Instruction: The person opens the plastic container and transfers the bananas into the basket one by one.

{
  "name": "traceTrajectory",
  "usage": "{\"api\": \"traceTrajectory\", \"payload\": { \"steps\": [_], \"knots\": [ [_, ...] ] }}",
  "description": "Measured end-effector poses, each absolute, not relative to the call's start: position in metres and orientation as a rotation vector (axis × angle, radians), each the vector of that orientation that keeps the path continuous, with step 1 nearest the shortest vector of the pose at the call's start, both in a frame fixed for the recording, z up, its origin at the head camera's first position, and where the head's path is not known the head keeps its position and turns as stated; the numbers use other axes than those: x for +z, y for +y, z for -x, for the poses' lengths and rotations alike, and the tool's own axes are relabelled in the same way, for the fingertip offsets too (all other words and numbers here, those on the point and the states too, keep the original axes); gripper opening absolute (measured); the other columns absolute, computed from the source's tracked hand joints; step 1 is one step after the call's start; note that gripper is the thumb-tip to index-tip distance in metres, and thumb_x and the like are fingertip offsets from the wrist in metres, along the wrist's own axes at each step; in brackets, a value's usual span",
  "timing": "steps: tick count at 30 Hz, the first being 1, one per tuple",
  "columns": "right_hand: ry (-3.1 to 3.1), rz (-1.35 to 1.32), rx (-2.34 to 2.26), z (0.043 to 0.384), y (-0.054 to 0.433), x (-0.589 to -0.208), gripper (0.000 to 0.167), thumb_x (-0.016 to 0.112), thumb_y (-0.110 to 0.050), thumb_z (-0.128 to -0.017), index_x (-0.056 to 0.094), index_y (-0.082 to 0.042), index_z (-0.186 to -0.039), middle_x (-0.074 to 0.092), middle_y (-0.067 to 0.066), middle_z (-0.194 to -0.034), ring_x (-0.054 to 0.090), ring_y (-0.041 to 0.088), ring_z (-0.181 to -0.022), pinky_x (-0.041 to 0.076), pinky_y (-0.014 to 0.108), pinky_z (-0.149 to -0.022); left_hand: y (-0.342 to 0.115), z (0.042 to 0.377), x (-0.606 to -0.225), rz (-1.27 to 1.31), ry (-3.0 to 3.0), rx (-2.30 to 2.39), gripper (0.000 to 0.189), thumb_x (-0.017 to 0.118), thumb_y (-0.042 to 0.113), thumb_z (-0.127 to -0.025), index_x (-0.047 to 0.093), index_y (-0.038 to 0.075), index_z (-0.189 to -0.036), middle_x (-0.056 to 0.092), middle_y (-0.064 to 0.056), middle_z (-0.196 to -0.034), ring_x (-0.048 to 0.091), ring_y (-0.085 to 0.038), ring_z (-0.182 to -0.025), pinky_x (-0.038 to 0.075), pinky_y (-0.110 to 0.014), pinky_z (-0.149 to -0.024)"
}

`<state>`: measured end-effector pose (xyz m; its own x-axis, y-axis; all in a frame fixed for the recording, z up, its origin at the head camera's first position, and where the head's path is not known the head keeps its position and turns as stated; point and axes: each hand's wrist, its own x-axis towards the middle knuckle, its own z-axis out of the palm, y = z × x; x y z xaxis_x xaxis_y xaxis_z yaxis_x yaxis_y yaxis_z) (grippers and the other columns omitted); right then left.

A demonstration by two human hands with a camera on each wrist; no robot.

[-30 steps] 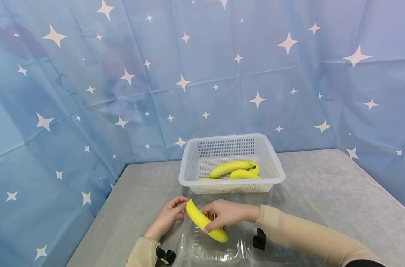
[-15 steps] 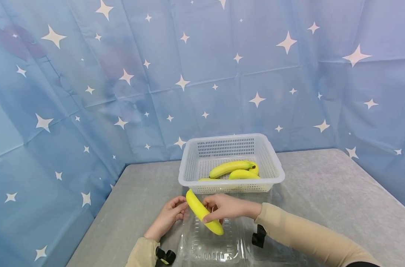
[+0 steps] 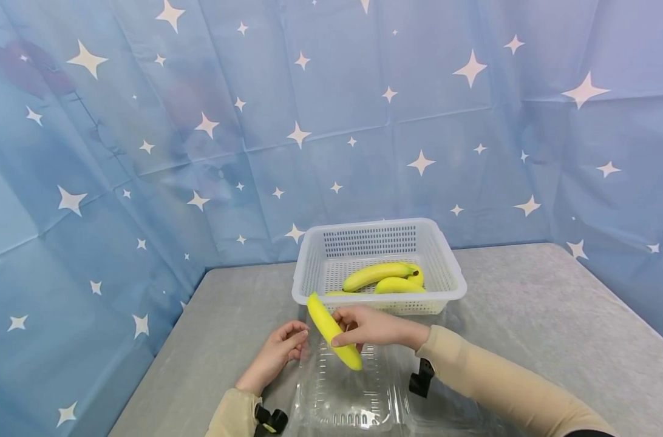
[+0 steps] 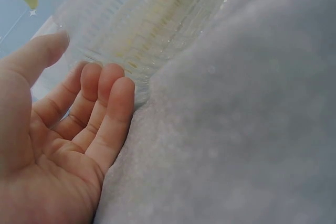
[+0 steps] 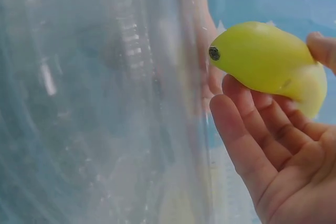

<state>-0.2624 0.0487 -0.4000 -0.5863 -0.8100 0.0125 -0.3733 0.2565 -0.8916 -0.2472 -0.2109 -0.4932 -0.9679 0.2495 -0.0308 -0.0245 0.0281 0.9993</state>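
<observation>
In the head view my right hand (image 3: 372,326) pinches a yellow banana (image 3: 334,334) between thumb and fingers, tilted, above the left half of a clear plastic clamshell box (image 3: 353,403). The right wrist view shows the banana's dark tip (image 5: 214,53) pointing away from the hand, thumb on one side and fingers on the other. My left hand (image 3: 282,348) rests at the box's left edge. Its fingers are loosely bent, with the thumb apart from them, and the fingertips (image 4: 121,90) lie right at the clear plastic in the left wrist view.
Behind the box stands a white perforated basket (image 3: 379,298) with several bananas (image 3: 375,276) in it. The box's other half (image 3: 441,413) lies under my right forearm. A grey cloth (image 3: 555,303) covers the table, and a blue star-printed curtain (image 3: 337,109) hangs behind it.
My right hand has lifted the banana up and away from the clear box toward the basket's front rim. My left hand has stayed at the box's edge.
</observation>
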Motion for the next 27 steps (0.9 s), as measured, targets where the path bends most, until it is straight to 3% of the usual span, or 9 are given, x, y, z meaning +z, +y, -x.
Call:
{"api": "traceTrajectory", "payload": {
  "steps": [11, 27],
  "knots": [
    [2.107, 1.074, -1.34, 0.273, 0.049, -0.391, 0.025, 0.067, -0.018, -0.091, 0.059, -0.006, -0.11, 0.065, 0.002, -0.086, 0.062, 0.019, -0.075, 0.054, 0.056, -0.066, -0.21, 0.248, -0.492, -0.228, 2.086, 2.053, 0.039, 0.059, 0.021, -0.098, 0.05, -0.012, -0.118, 0.056, -0.004, -0.081, 0.057, -0.014, -0.069, 0.052, -0.026, -0.062],
    [2.153, 1.055, -1.382, 0.286, 0.051, -0.37, 0.03, 0.067, -0.021, -0.092, 0.058, -0.004, -0.115, 0.066, 0.004, -0.09, 0.061, 0.021, -0.077, 0.054, 0.053, -0.069, -0.211, 0.248, -0.494, -0.226, 2.091, 2.056, 0.039, 0.06, 0.021, -0.097, 0.051, -0.011, -0.117, 0.055, -0.004, -0.082, 0.055, -0.013, -0.07, 0.051, -0.025, -0.063]
  ]
}}
